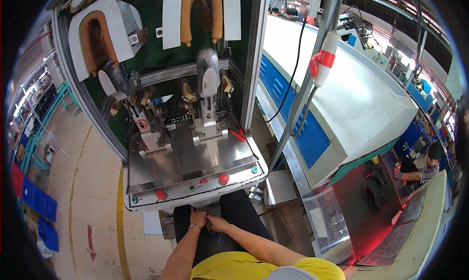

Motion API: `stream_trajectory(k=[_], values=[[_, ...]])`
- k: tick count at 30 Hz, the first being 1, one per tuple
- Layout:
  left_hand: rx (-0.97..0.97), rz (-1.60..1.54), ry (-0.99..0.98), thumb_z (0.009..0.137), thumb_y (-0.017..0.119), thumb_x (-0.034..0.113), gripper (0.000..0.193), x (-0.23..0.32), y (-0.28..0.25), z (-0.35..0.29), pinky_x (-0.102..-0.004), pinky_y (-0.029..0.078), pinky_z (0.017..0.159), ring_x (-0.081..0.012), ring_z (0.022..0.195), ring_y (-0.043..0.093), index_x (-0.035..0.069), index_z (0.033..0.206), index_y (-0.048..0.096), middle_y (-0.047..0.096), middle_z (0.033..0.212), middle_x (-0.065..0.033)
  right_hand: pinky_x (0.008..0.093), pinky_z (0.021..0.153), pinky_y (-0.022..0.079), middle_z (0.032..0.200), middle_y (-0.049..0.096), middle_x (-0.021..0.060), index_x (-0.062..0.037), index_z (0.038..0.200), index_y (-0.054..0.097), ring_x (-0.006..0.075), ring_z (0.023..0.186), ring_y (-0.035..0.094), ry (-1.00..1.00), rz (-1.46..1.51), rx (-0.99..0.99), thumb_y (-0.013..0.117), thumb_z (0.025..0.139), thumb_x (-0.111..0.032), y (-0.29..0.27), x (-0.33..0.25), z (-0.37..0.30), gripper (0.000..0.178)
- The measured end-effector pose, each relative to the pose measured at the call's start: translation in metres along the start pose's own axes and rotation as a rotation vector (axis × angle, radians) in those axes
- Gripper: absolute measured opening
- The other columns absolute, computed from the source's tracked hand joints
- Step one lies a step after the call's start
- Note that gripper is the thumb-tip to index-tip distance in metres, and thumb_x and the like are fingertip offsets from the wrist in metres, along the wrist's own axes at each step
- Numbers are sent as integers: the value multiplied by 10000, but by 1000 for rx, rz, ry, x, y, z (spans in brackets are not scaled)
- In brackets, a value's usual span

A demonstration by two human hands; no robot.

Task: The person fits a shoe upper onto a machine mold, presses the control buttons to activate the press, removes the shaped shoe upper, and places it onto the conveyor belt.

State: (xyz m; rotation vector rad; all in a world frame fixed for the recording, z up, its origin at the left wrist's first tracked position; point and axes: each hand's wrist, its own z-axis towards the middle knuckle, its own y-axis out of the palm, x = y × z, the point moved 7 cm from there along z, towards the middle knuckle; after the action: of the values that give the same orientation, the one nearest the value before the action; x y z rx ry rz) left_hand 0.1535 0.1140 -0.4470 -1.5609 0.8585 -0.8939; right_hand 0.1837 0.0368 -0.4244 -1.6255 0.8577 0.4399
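My left hand point(197, 217), with a bracelet at the wrist, and my right hand point(218, 224) meet over my dark-trousered lap, just below the front edge of a machine. The fingers of both are closed and close together; what they hold, if anything, is too small and dark to make out. In front of me is the machine's metal table point(195, 155), with red and green buttons along its front panel point(193, 188). On it stand a left shoe-shaped form point(113, 82) and a right form point(209, 75), below U-shaped orange-brown pads point(187, 16) in white housings.
To the right runs a long white-and-blue machine hood point(342, 89), leading to a red-lit belt point(364, 206) with dark shoe-upper-like pieces point(373, 194). A co-worker point(425, 167) sits beyond it. A metal post point(298, 104) carries a red-and-white plug point(323, 60). Blue bins point(39, 202) stand far left.
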Motion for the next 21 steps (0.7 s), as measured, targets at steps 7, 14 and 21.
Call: stream_trajectory(k=[7,14,21], values=[[-19,-55,-18,664,519,296,225,-7,11,0,-481,171,966,-256,917,525,143,785,630,595,898,-102,443,684,417,860,554,218,-33,1014,400,381,819,523,47,6,-35,470,730,-107,2,-1,0,302],[45,-22,15,673,512,263,182,-2,5,1,-485,165,971,-245,825,567,146,734,637,613,746,-100,422,697,429,929,537,229,-13,1092,388,363,852,526,96,-16,-120,482,738,-88,2,0,-1,374],[43,-24,-13,662,529,260,167,0,-5,-2,-488,177,962,-240,825,568,142,709,636,610,764,-106,423,688,426,930,537,229,4,1112,380,367,839,526,59,0,-110,453,751,-93,-1,-5,-3,381]])
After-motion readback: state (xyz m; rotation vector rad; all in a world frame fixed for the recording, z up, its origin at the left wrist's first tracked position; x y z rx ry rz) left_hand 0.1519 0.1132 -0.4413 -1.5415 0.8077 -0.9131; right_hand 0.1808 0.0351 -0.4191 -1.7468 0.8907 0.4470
